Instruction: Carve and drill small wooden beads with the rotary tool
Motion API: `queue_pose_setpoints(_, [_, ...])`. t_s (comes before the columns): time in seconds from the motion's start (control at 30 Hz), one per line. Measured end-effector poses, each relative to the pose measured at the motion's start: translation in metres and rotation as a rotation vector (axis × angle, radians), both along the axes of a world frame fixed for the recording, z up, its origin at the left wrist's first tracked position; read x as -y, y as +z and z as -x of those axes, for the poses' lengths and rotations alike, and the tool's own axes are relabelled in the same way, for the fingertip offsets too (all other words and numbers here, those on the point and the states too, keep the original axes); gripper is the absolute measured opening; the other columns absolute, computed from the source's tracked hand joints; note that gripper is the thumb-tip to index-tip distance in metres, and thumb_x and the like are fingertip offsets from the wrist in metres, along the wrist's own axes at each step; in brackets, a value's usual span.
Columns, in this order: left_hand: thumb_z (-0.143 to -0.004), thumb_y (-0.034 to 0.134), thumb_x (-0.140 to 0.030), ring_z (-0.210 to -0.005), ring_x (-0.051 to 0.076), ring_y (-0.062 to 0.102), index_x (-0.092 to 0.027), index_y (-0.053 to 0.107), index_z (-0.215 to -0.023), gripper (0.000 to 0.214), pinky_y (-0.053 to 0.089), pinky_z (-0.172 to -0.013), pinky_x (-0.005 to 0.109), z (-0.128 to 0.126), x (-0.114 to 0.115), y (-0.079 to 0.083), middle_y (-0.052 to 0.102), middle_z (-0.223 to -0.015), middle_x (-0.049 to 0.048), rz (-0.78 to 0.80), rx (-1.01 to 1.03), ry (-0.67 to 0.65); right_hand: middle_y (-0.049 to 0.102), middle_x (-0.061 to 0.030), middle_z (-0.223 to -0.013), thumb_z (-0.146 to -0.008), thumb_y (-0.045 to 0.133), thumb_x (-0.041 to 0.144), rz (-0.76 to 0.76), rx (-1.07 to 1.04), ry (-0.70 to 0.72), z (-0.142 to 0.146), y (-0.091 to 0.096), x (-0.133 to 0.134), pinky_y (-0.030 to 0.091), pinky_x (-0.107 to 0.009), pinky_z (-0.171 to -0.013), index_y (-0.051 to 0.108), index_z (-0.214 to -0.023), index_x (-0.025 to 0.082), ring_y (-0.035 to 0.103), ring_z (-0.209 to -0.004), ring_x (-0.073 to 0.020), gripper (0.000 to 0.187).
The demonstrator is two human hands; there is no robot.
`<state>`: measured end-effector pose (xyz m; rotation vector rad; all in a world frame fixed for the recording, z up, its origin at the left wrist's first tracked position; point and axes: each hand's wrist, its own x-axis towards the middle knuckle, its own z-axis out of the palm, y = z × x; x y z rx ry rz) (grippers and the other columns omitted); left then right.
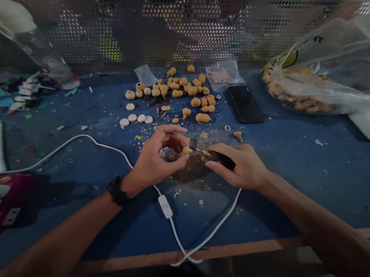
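Observation:
My left hand (159, 155) pinches a small tan gourd-shaped piece (187, 150) between finger and thumb, above the blue table (289, 164). My right hand (240, 166) comes in from the right, its fingers closed over a dark object (224, 160) that is partly hidden. A thin pin seems to run from there toward the tan piece, but it is too small to be sure. Just beyond my hands lies a loose heap of tan gourd-shaped pieces (181, 93), with several flat white discs (133, 117) to its left.
A black phone (245, 104) and a small clear bag (223, 75) lie behind the heap. A large plastic bag of tan pieces (294, 88) sits back right. A white cable (99, 146) with an inline switch (165, 206) crosses the table under my wrists. Perforated metal screen (204, 20) stands behind.

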<state>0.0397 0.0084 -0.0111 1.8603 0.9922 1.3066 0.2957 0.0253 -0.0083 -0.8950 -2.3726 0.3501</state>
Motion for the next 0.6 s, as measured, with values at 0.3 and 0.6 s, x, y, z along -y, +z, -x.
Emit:
queue_pose_setpoints(0.3, [-0.081, 0.078, -0.017, -0.079, 0.013, 0.073, -0.022, 0.055, -0.127, 0.051, 0.064, -0.075, 0.027, 0.0001, -0.0013, -0.0009, 0.074, -0.094, 0.0006, 0.005, 0.009, -0.073, 0.075, -0.0029, -0.072, -0.101, 0.06, 0.052, 0.027, 0.045, -0.013, -0.0035, 0.0017, -0.0014, 0.04, -0.027, -0.058, 0.076, -0.101, 0.022, 0.063, -0.057, -0.0149, 0.034])
queue_pose_setpoints(0.6, [-0.08, 0.077, -0.018, -0.08, 0.014, 0.074, -0.023, 0.054, -0.127, 0.053, 0.065, -0.076, 0.029, -0.0008, 0.0008, 0.0016, 0.073, -0.091, -0.0005, 0.02, 0.015, -0.07, 0.075, -0.0012, -0.071, -0.099, 0.062, 0.051, 0.065, 0.062, -0.032, -0.0071, 0.003, -0.0038, 0.041, -0.026, -0.059, 0.078, -0.106, 0.023, 0.065, -0.059, -0.0148, 0.033])
